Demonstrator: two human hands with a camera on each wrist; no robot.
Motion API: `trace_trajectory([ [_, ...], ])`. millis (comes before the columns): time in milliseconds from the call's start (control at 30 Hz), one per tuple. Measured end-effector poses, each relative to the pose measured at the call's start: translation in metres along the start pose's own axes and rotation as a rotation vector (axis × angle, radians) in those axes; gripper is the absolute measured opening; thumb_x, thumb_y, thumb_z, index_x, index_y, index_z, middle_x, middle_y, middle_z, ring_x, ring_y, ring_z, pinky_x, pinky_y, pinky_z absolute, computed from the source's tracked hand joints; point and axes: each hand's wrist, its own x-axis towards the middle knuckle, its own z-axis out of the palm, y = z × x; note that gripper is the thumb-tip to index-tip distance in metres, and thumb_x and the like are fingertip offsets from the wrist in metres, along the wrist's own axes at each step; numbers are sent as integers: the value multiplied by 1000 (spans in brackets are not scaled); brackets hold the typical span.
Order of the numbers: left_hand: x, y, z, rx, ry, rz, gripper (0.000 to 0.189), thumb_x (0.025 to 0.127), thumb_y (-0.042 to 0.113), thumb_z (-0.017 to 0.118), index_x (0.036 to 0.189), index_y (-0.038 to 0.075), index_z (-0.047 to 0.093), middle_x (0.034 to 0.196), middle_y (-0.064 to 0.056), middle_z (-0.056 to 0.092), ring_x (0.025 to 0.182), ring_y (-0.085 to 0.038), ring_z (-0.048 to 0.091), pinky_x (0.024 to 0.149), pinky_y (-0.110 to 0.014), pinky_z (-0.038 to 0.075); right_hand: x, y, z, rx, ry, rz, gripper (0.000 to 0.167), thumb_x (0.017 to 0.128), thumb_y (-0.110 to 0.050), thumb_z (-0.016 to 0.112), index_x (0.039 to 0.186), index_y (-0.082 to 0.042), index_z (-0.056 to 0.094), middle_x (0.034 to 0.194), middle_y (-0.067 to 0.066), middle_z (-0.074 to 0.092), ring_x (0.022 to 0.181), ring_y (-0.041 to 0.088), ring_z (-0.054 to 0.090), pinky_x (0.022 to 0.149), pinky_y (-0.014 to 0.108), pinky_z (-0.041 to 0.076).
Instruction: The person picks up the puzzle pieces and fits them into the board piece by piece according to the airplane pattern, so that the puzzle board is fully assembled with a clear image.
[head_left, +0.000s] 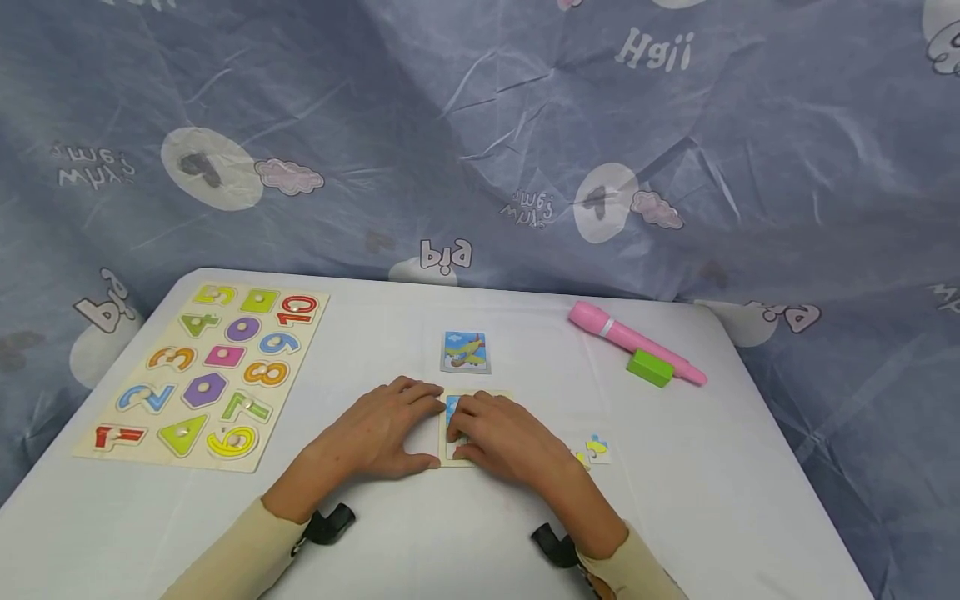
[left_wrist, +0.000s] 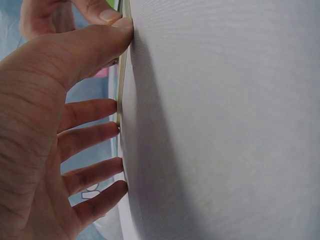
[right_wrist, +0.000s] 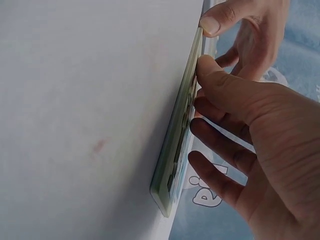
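A small pale-rimmed picture puzzle board (head_left: 459, 463) lies on the white table, with a blue patch of picture showing at its upper left. My left hand (head_left: 386, 429) rests at the board's left side, thumb tip against the near corner and the other fingers spread along the edge and table. Over the board, my right hand (head_left: 498, 437) presses the picture with its thumb and fingertips and covers most of it. The right wrist view shows the board (right_wrist: 172, 155) edge-on, right fingers loosely extended at its face. Loose puzzle pieces (head_left: 597, 448) lie just right of the right hand.
Beyond the board lies a picture card (head_left: 465, 352) with a yellow-green airplane. A wooden number and shape board (head_left: 297, 362) occupies the table's left side. To the back right, a green block (head_left: 650, 367) touches a pink pen-shaped object (head_left: 630, 337). A blue-grey patterned cloth (head_left: 420, 150) hangs behind.
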Motion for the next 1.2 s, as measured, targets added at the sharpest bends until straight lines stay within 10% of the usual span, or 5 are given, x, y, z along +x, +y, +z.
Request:
trace_trajectory([
  [1200,0,3,0,0,-7,-19,73,88,59,82,145,16,67,158,-3,57,142,-28,52,111,-50,51,-74,43,-19,-7,54,177,38,90,-33,89,123,-19,76,118,-5,69,110,16,65,98,40,55],
])
